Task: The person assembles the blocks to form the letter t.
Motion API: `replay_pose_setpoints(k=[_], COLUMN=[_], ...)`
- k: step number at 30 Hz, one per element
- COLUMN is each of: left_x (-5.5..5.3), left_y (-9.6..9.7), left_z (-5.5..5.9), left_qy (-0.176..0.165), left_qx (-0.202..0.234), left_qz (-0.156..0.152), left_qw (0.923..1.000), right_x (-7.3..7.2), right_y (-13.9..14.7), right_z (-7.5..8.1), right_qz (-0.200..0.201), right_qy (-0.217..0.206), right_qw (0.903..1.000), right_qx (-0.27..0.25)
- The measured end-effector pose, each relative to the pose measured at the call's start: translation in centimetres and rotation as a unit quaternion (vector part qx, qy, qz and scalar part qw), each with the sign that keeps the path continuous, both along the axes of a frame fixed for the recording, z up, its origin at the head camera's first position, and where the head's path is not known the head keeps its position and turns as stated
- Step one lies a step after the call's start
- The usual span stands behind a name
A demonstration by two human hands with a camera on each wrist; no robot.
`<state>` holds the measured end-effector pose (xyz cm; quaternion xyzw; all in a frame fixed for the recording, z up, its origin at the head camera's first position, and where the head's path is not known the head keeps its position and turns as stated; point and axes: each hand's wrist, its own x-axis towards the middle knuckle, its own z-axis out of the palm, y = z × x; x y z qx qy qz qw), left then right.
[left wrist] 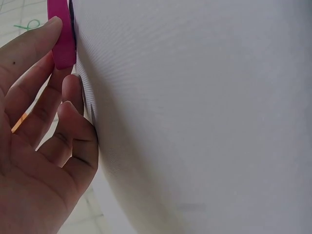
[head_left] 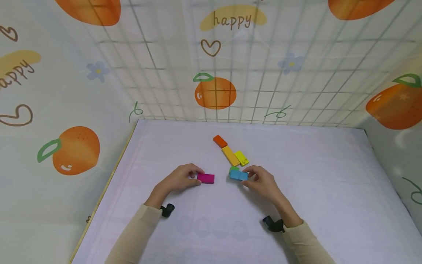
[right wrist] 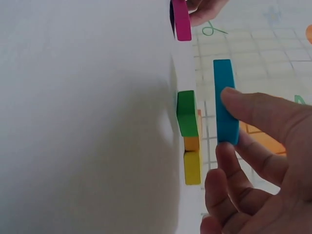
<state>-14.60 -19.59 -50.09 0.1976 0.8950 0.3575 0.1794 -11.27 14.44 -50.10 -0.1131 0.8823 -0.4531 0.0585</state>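
Observation:
My left hand [head_left: 181, 178] pinches a magenta block [head_left: 206, 178] by its left end, low over the white tabletop; whether the block touches the surface I cannot tell. Between the thumb and fingers of my right hand [head_left: 263, 185] is a light blue block [head_left: 239, 175]. The right wrist view shows this blue block [right wrist: 225, 119] raised off the table, apart from the green block [right wrist: 187, 114]. From the head view, the blue block partly hides the green one [head_left: 233, 168], which lies just behind it.
Behind the green block lie an amber block [head_left: 230, 156], a yellow block [head_left: 242, 158] against its right side, and an orange block [head_left: 219, 141] at its far end. A printed cloth [head_left: 178, 84] hangs behind the white table [head_left: 329, 183]. Each wrist wears a small black camera.

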Motion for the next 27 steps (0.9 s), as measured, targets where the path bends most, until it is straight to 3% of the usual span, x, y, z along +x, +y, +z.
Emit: replay_pose_setpoints(k=[13,23,27], left_x=[0.0,0.2,0.2], left_y=[0.2,0.3,0.2], left_z=[-0.2,0.2,0.2], left_qy=[-0.008,-0.015,-0.018], left_qx=[-0.013,-0.01,-0.013], left_qz=[0.022,0.022,0.021], left_qw=[0.9996,0.9996,0.9995], right_x=[-0.1,-0.3,-0.3], right_y=[-1.7,-3.1,-3.4], right_z=[-0.4,-0.7,-0.8], right_qz=[0.018,0.013,0.016], right_qy=[0.009,-0.03,-0.027], right_qw=[0.9998,0.9994,0.9994], right_qx=[-0.001,0.007,0.01])
